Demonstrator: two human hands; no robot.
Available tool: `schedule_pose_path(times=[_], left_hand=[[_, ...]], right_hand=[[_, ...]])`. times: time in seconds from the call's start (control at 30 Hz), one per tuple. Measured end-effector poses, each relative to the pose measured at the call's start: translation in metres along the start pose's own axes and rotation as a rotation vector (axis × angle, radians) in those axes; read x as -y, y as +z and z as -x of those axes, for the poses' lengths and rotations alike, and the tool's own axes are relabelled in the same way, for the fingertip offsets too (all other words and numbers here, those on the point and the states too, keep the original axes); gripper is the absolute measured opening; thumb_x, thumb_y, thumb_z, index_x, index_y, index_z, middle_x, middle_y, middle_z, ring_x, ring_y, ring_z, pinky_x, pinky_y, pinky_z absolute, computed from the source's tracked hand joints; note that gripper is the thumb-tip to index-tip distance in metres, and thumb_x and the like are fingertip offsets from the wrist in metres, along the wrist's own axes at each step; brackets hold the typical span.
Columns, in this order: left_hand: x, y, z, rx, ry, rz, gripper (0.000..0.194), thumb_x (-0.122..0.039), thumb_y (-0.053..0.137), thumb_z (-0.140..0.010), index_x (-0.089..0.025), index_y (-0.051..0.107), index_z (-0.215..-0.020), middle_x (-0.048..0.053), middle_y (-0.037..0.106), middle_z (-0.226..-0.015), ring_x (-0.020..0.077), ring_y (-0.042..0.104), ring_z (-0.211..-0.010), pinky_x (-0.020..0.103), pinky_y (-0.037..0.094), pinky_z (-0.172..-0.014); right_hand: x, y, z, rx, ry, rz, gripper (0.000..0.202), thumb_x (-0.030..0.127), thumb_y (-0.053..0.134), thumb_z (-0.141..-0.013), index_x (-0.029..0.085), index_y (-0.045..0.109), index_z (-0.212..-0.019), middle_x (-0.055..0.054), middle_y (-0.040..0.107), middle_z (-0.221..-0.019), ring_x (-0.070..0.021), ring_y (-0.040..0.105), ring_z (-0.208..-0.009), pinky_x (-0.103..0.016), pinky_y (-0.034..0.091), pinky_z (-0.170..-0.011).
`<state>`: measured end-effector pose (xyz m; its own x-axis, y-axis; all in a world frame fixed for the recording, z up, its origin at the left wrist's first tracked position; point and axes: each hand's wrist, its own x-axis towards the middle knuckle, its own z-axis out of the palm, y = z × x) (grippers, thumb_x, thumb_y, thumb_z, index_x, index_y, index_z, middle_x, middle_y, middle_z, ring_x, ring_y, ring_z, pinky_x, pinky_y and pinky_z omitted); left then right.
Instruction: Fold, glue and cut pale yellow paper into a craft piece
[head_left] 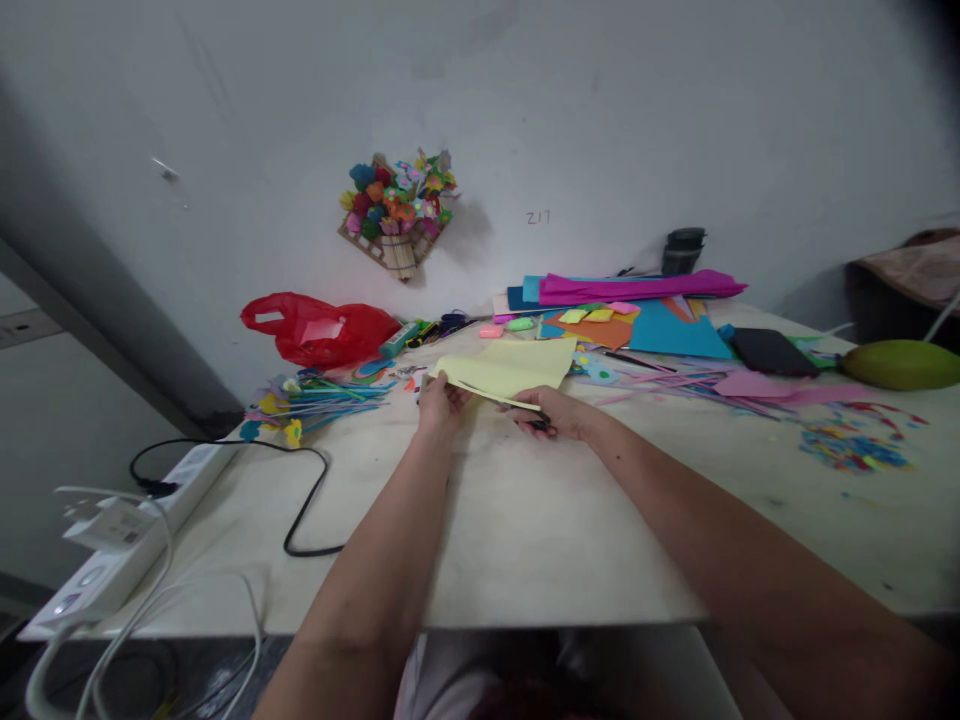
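Head view: left hand [444, 398] closed on the near left edge of the yellow sheet [517, 368]; right hand [544, 412] curled round the dark scissors [534, 420] at the sheet's near right edge; sheet above the desk [540, 520] (red bag [330, 330] beyond, leftward).

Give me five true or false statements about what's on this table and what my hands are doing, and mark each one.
1. The right hand holds the scissors. True.
2. The left hand is gripping the red bag. False: it holds the pale yellow sheet.
3. The flower arrangement is up on the wall. True.
4. The white power strip lies at the table's right end. False: it lies at the left.
5. The red bag is left of the pale yellow sheet. True.
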<state>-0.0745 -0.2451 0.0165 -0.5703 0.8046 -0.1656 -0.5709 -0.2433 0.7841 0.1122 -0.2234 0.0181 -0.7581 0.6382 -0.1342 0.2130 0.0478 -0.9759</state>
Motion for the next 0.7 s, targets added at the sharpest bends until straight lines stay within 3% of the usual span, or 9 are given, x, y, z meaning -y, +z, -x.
schedule_pose_path(times=[0.7], left_hand=[[0.0057, 0.0012, -0.0006, 0.062, 0.041, -0.019, 0.010, -0.022, 0.049, -0.082, -0.015, 0.057, -0.081, 0.002, 0.062, -0.068, 0.0114, 0.059, -0.055, 0.025, 0.050, -0.057]], right_hand=[[-0.0018, -0.0005, -0.0008, 0.028, -0.055, -0.002, 0.031, 0.029, 0.057, -0.069, 0.014, 0.057, -0.096, 0.006, 0.051, -0.046, -0.0032, 0.038, -0.030, -0.015, 0.018, -0.029]])
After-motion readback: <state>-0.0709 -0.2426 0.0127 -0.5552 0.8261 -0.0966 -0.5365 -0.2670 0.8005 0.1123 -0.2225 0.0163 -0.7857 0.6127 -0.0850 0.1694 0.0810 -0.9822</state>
